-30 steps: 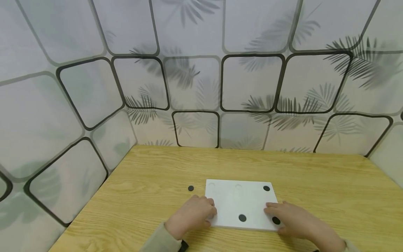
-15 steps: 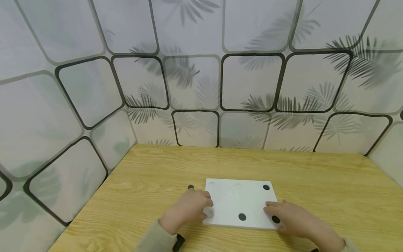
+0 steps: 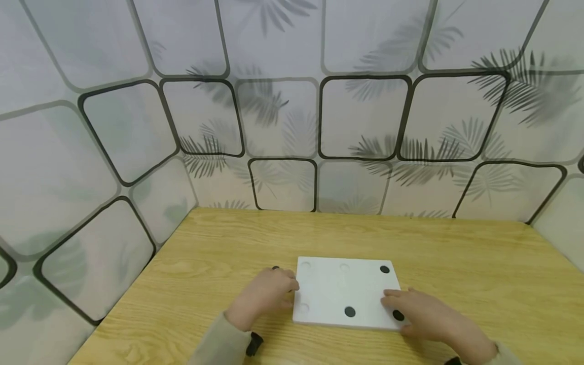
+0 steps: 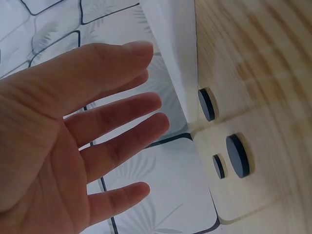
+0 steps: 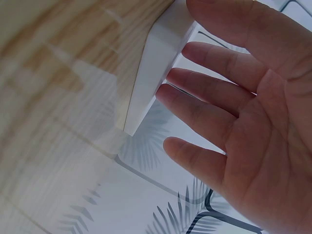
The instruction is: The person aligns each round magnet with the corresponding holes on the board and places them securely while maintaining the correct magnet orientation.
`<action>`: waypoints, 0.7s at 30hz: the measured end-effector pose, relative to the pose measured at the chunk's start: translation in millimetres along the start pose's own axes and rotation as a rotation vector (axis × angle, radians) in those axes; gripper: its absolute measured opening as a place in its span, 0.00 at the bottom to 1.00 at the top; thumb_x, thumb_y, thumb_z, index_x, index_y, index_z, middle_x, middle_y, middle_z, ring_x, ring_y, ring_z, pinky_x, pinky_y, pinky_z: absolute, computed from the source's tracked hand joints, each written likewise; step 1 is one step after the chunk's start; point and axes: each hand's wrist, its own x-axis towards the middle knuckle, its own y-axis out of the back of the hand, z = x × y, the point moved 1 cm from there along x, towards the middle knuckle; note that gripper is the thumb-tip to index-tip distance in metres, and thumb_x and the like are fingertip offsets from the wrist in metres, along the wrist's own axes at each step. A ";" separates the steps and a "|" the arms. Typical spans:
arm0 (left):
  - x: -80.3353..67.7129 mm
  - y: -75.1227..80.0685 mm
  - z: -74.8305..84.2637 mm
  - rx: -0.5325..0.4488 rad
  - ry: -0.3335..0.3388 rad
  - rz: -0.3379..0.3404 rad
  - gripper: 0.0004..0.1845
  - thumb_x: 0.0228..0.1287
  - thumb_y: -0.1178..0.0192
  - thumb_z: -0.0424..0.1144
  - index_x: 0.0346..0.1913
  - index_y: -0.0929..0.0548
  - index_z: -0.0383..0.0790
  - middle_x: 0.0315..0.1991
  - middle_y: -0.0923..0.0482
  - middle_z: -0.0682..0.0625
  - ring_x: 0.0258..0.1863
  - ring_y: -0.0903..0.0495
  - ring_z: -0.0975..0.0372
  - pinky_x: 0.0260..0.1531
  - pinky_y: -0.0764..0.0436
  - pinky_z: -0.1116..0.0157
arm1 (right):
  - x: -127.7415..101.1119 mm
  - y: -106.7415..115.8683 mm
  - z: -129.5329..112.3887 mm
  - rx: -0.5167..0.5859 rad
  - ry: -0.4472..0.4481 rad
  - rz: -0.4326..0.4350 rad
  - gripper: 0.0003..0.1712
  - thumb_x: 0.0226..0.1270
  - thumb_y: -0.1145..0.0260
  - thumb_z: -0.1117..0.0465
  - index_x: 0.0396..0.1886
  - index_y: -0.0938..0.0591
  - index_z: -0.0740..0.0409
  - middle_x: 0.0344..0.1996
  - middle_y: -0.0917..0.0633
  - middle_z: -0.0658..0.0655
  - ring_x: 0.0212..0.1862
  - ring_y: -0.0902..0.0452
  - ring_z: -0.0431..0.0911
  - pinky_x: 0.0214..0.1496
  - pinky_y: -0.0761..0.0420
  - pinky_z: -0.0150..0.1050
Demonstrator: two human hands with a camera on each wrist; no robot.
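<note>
A white board (image 3: 337, 291) with round recesses lies on the table. Black discs fill its far right (image 3: 385, 269), near middle (image 3: 350, 312) and near right recesses. The others, like the near left recess (image 3: 303, 307), are bare. My left hand (image 3: 264, 294) is just off the board's left edge, fingers spread and holding nothing in the left wrist view. Loose discs (image 4: 237, 156) lie on the wood close to it; one (image 3: 276, 267) peeks from behind that hand in the head view. My right hand (image 3: 426, 314) rests at the board's right edge, fairly straight fingertips on its top, partly covering the near right disc.
The wooden table (image 3: 242, 233) runs back to a pale patterned cloth wall (image 3: 283, 121) with dark outlines and leaf prints. The same wall material rises on the left side. A black strap (image 3: 254, 344) shows at the left wrist.
My left hand has come off the board's near left corner and moved left and slightly away, uncovering the bare recess and covering most of the loose disc. The right hand stays in place.
</note>
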 end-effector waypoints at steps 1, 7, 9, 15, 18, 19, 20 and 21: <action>-0.1 -0.4 -1.1 -0.002 0.004 0.004 0.07 0.44 0.32 0.40 0.30 0.17 0.46 0.28 0.25 0.57 0.25 0.28 0.68 0.25 0.29 0.69 | -0.1 0.1 -0.2 -0.004 0.001 0.001 0.27 0.41 0.28 0.63 0.45 0.24 0.61 0.50 0.24 0.62 0.51 0.30 0.56 0.53 0.36 0.54; -1.9 -2.7 -8.4 -0.042 0.052 0.014 0.06 0.44 0.33 0.36 0.29 0.17 0.45 0.29 0.24 0.56 0.26 0.26 0.66 0.28 0.27 0.63 | -0.8 -0.3 -0.5 -0.013 0.001 0.006 0.27 0.41 0.28 0.63 0.45 0.23 0.61 0.50 0.24 0.61 0.51 0.29 0.56 0.53 0.36 0.54; -2.6 -3.4 -11.4 -0.044 0.055 0.018 0.05 0.44 0.34 0.35 0.28 0.17 0.45 0.29 0.24 0.56 0.27 0.25 0.66 0.28 0.27 0.63 | -0.9 -0.3 -0.4 -0.007 0.002 0.003 0.27 0.41 0.28 0.63 0.46 0.24 0.61 0.50 0.24 0.62 0.51 0.30 0.56 0.53 0.36 0.54; -5.6 -3.0 -19.3 -0.048 0.072 0.018 0.08 0.45 0.33 0.37 0.32 0.17 0.44 0.31 0.24 0.55 0.29 0.24 0.64 0.30 0.26 0.66 | -0.9 0.1 -0.3 0.001 -0.001 0.000 0.27 0.41 0.28 0.62 0.46 0.24 0.61 0.50 0.24 0.62 0.51 0.29 0.56 0.53 0.36 0.54; -6.9 -3.0 -22.4 -0.052 0.091 0.007 0.10 0.45 0.33 0.38 0.34 0.17 0.43 0.32 0.23 0.54 0.30 0.23 0.64 0.30 0.25 0.66 | -0.7 0.2 -0.3 -0.007 0.002 0.005 0.27 0.41 0.28 0.63 0.45 0.24 0.61 0.49 0.24 0.62 0.51 0.29 0.56 0.53 0.36 0.54; -7.3 -3.2 -23.2 -0.052 0.097 0.001 0.10 0.45 0.33 0.38 0.34 0.17 0.43 0.32 0.23 0.54 0.30 0.23 0.64 0.31 0.25 0.66 | -0.8 0.2 -0.6 -0.010 0.003 0.007 0.27 0.41 0.28 0.63 0.45 0.24 0.62 0.49 0.24 0.62 0.51 0.29 0.56 0.53 0.36 0.54; -7.6 -3.3 -23.9 -0.052 0.101 -0.003 0.11 0.45 0.32 0.39 0.34 0.17 0.43 0.32 0.23 0.54 0.30 0.24 0.64 0.31 0.25 0.66 | -0.7 0.2 -0.6 -0.013 0.004 0.009 0.26 0.41 0.29 0.63 0.45 0.24 0.62 0.49 0.24 0.62 0.51 0.29 0.56 0.53 0.36 0.54; -7.8 -3.6 -24.7 -0.047 0.102 -0.006 0.10 0.45 0.32 0.38 0.34 0.18 0.43 0.32 0.23 0.54 0.30 0.24 0.64 0.31 0.25 0.66 | -0.5 0.1 -0.4 -0.018 0.008 0.012 0.26 0.41 0.29 0.63 0.45 0.24 0.62 0.49 0.24 0.62 0.51 0.29 0.56 0.53 0.36 0.54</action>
